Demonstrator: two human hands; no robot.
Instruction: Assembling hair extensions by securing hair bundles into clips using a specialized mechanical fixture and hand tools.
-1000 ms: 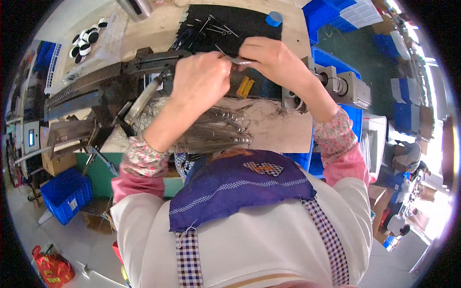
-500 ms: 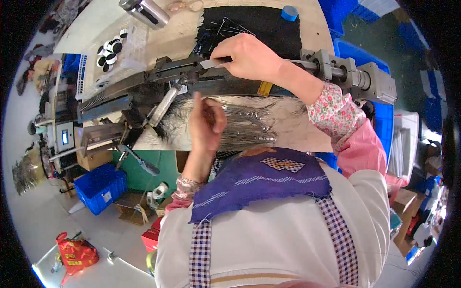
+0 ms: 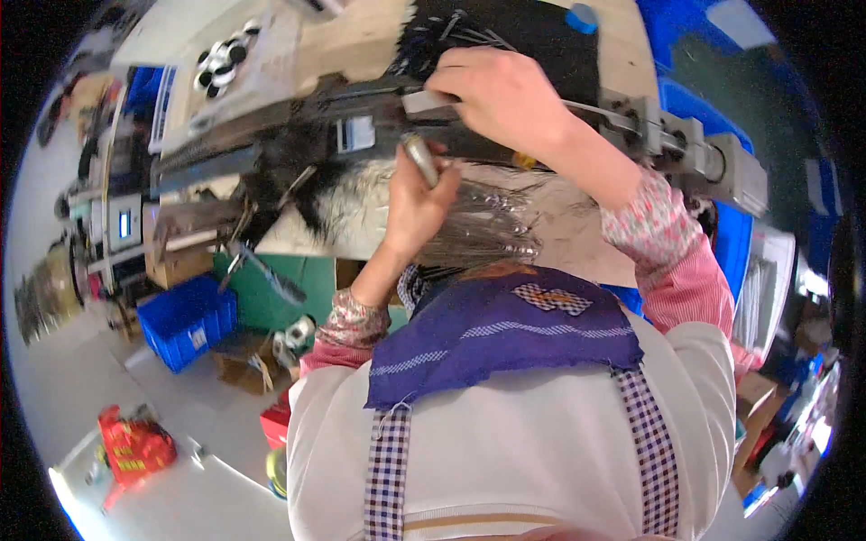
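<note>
My left hand [image 3: 417, 203] is closed around a silver cylindrical lever handle [image 3: 420, 159] at the near side of a long dark metal bench fixture [image 3: 298, 135]. Above the fixture, my right hand [image 3: 505, 97] pinches a small flat grey metal piece [image 3: 428, 102], its free end pointing left. Whether that piece touches the fixture I cannot tell. Just right of my left hand lies a bundle of thin shiny metal rods [image 3: 487, 225] on the worktop. Several more rods [image 3: 474, 34] rest on a black cloth [image 3: 550, 68] beyond my right hand.
A white basket [image 3: 271, 86] with black-and-white round parts stands at the far left. A blue roll [image 3: 582, 18] sits on the cloth. Grey clamp blocks [image 3: 667, 135] end the fixture at right, beside a blue bin [image 3: 740, 243]. Another blue bin [image 3: 187, 326] is on the floor.
My left hand has taken hold of the lever handle, which has swung to the right from its slanted position. My right hand still holds the flat metal piece. The whole view has shifted slightly.
</note>
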